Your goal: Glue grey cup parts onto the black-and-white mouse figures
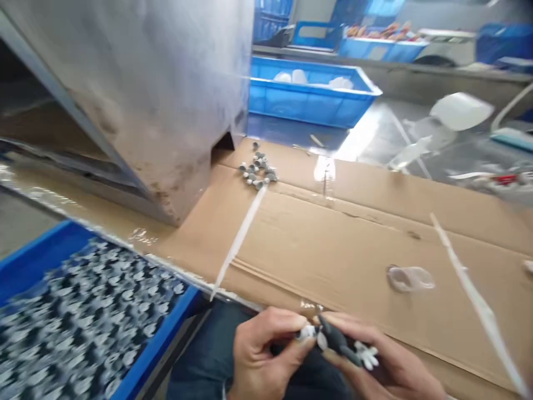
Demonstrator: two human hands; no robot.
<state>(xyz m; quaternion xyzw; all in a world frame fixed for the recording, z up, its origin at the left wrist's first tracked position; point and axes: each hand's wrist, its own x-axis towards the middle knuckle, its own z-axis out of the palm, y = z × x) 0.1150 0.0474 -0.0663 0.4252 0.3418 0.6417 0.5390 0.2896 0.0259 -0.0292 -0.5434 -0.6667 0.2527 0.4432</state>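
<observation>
Figurine (339,340) between fingers (291,325) (both hands (260,358) (387,361))

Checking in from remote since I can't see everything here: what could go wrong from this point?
The small dark-and-white plastic piece is pinched between the left hand and right hand; if it slips, it could drop onto the person's lap. The blue crate of parts is close by, so a dropped piece might land among them. The loose grey parts on the cardboard sheet could get knocked by the long plastic runner beside them.
</observation>
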